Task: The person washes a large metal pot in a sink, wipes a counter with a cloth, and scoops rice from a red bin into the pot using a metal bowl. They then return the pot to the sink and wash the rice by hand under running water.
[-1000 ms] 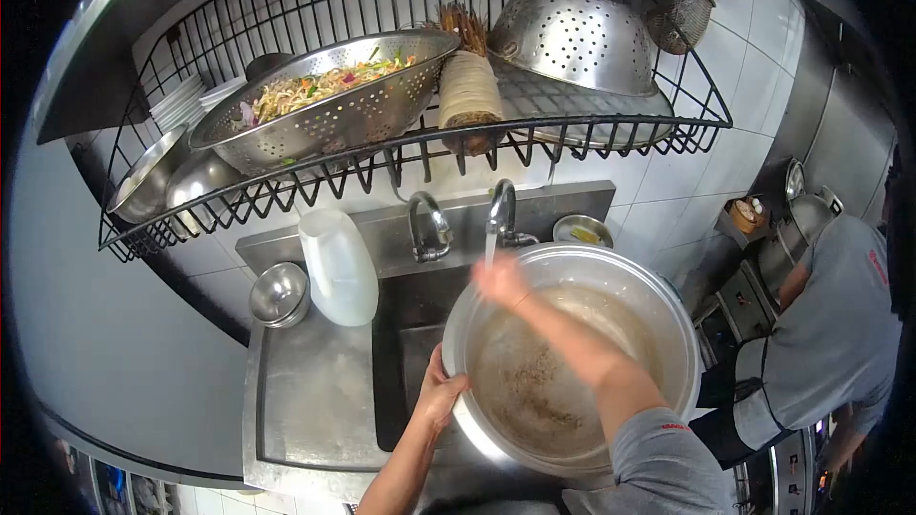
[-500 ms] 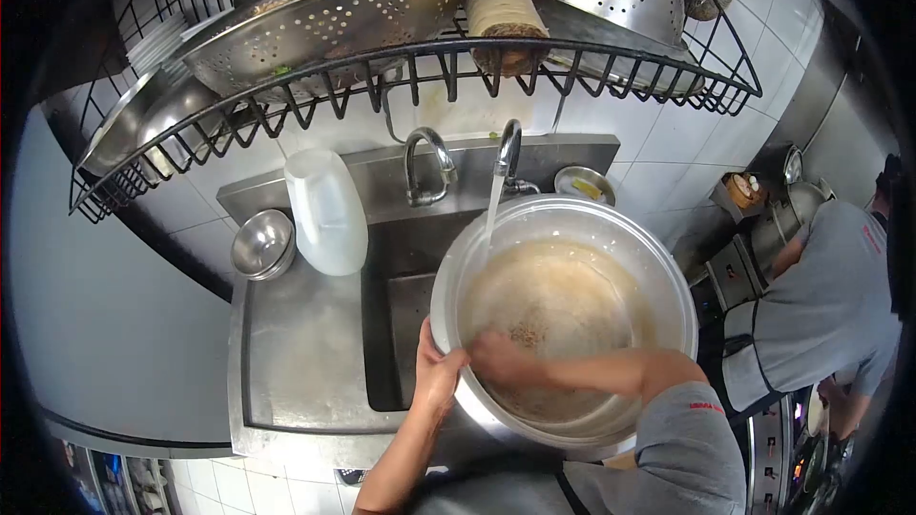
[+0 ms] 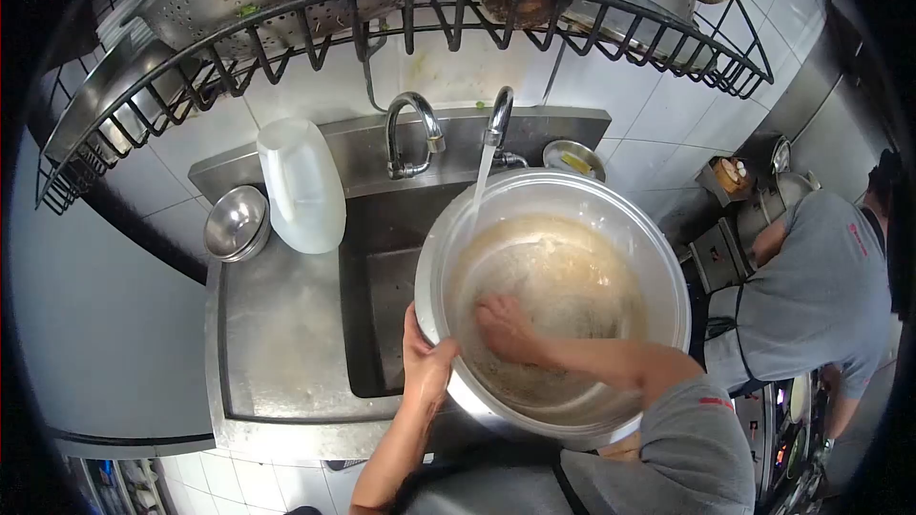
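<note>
A large round metal basin (image 3: 673,300) holds cloudy, brownish water with small dark bits near its bottom. My left hand (image 3: 427,362) grips the basin's left rim, thumb over the edge and fingers around the outside. Inside the basin, my right hand (image 3: 506,327) is down in the water, its fingers curled; whether anything is in them is hidden. Water runs from the right faucet (image 3: 499,119) into the basin's upper left part. The basin covers the right side of the sink (image 3: 382,277).
A translucent jug (image 3: 303,186) and stacked metal bowls (image 3: 237,223) stand left of the sink. A second faucet (image 3: 410,133) is beside the running one. Overhead hangs a black wire rack (image 3: 410,33) with colanders. At the right, another person (image 3: 811,286) works by a stove.
My right hand has moved slightly up within the basin, and the dark bits have spread in the water. My left hand stays on the rim. The whole view has shifted a little.
</note>
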The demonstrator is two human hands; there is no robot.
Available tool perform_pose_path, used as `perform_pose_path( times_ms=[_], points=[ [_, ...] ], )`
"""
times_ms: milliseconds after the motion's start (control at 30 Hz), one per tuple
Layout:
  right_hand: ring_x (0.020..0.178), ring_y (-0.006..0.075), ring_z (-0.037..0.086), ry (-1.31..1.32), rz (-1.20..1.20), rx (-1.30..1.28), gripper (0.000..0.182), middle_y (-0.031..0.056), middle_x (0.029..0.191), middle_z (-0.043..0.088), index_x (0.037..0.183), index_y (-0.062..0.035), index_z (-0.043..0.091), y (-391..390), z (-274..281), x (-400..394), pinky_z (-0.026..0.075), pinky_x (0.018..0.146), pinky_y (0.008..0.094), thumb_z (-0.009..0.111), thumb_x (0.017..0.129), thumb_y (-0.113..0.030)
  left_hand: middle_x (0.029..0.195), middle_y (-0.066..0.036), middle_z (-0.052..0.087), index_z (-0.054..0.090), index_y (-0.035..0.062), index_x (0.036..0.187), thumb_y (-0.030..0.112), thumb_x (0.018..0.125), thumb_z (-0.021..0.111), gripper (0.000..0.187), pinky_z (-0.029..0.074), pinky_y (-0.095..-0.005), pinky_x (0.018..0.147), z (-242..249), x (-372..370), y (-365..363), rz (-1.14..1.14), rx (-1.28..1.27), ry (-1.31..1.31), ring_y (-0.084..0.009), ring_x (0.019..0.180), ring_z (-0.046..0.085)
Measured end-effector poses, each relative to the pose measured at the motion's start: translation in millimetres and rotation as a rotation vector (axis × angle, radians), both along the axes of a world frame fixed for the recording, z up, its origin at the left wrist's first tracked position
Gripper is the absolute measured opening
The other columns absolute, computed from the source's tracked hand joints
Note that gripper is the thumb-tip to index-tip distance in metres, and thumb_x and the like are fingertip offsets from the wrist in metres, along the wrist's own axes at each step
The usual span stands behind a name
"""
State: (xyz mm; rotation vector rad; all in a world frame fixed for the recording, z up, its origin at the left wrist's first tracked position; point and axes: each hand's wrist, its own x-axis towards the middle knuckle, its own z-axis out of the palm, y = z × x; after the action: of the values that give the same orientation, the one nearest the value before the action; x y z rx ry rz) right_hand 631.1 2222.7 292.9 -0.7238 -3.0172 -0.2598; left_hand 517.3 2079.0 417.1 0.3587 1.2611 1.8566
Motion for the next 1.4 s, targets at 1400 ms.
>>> perform_pose_path(
  times_ms=[1400],
  points=[
    [0.109, 0.0362, 0.041, 0.041, -0.054, -0.407, 0.054, 0.0217, 0.117, 0.041, 0.115, 0.0005, 0.043, -2, -1, -14, 0.036, 0.087, 0.0487, 0.059, 0.073, -0.029, 0.108, -0.009, 0.050, 0.033, 0.0019, 0.124, -0.011, 0.060, 0.049, 0.067, 0.040, -0.0276, 0.086, 7, -3, -2, -0.062, 0.039, -0.010, -0.0179, 0.100, 0.050]
  ],
)
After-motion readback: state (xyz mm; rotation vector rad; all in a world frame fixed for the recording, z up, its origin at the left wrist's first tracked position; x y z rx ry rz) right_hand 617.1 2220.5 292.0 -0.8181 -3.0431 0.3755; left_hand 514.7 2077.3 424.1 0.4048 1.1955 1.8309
